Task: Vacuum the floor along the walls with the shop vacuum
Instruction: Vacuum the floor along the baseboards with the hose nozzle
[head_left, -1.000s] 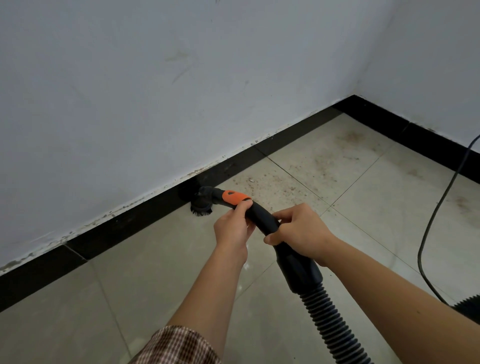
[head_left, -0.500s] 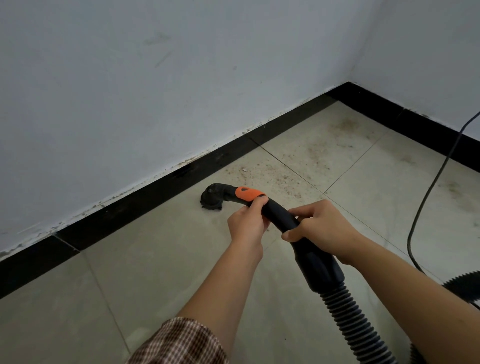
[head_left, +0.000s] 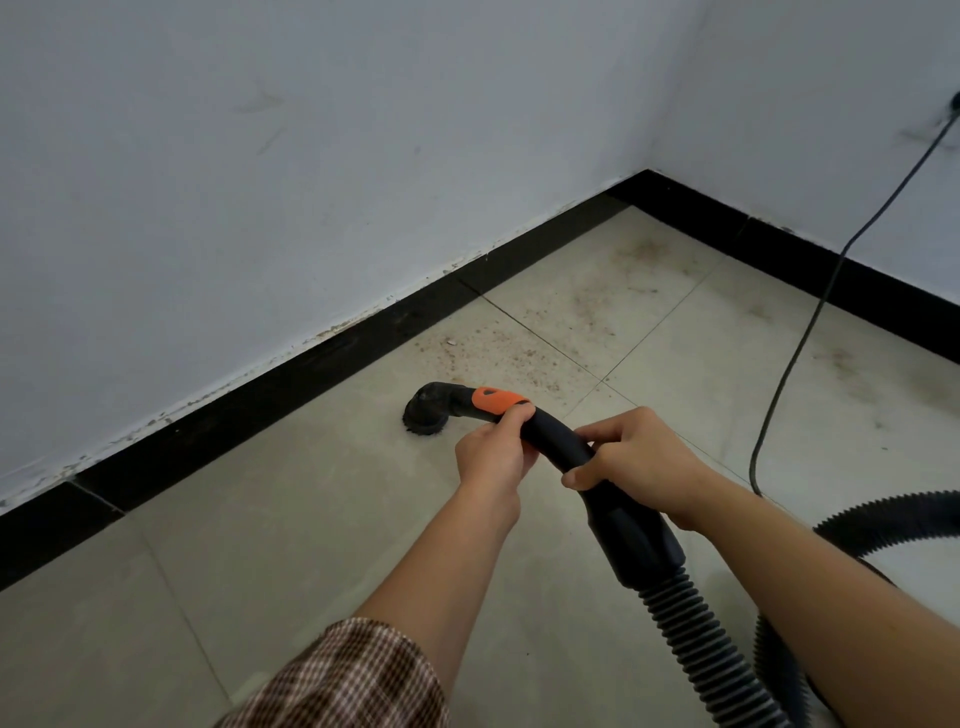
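Left hand and right hand both grip the vacuum handle, the left nearer the brush nozzle resting on tile at its ten o'clock, with dirt at the nozzle's two o'clock.

Reaches both bare arms forward and down. Wraps the left hand round the vacuum handle, thumb on top. Grips just behind with the right hand, fingers curled.

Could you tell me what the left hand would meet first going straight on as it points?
Beyond the vacuum wand it grips, the left hand would likely cross above the dusty tile and meet the black skirting first; depth is unclear.
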